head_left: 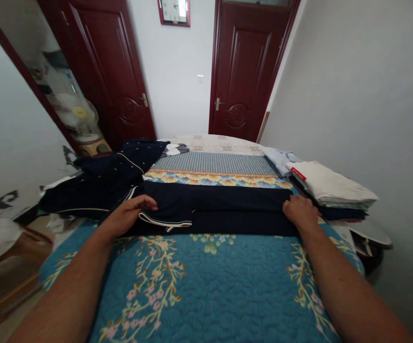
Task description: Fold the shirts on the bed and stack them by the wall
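Observation:
A navy shirt [235,209] with white-striped trim lies folded into a long strip across the quilted cover. Its sleeve [166,214], edged in white, is turned over on the left part. My left hand [135,212] rests at the trimmed left end, fingers stretched toward the right and holding nothing visible. At the opposite end, my right hand [301,209] has its fingers closed on the edge of the shirt; the fingertips are hidden.
Dark patterned clothes [99,181] are heaped on the left. A stack of folded clothes, topped by a cream garment [331,183], stands at the right. The teal floral cover [227,286] spreads over the table. A wooden stool [9,257] is at lower left.

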Action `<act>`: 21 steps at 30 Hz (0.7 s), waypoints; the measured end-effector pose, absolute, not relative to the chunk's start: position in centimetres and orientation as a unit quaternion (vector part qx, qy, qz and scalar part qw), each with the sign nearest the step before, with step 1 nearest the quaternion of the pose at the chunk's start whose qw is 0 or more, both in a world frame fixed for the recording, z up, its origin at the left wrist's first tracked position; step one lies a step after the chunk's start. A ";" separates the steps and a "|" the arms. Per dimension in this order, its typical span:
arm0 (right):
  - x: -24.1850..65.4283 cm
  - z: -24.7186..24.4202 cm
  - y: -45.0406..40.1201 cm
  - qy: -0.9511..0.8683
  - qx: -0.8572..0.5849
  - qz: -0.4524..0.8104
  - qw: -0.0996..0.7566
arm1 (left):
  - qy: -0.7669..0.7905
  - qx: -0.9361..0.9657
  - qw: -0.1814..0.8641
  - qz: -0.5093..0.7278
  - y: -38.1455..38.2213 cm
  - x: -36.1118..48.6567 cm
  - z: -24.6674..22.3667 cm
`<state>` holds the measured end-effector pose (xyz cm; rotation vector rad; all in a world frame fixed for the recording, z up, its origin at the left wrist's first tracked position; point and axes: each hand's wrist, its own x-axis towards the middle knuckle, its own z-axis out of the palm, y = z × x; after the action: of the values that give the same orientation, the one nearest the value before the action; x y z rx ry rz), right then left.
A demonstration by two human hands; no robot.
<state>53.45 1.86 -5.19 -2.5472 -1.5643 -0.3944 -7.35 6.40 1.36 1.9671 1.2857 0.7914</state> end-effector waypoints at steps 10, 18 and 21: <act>52.5 -6.2 3.2 -0.695 -0.679 -0.150 0.181 | 0.489 0.801 0.176 0.297 10.5 -4.0 0.8; 51.0 -6.0 3.7 -0.599 -0.792 -0.085 0.078 | 0.547 0.831 0.056 0.083 10.1 0.5 -2.8; 50.5 -5.0 3.8 -0.540 -0.836 -0.068 0.071 | 0.569 0.821 0.039 0.035 10.3 0.4 -2.7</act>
<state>50.46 3.84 -5.01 -2.5138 -1.6248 -0.2043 0.44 10.26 -2.65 2.5164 1.7429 0.1088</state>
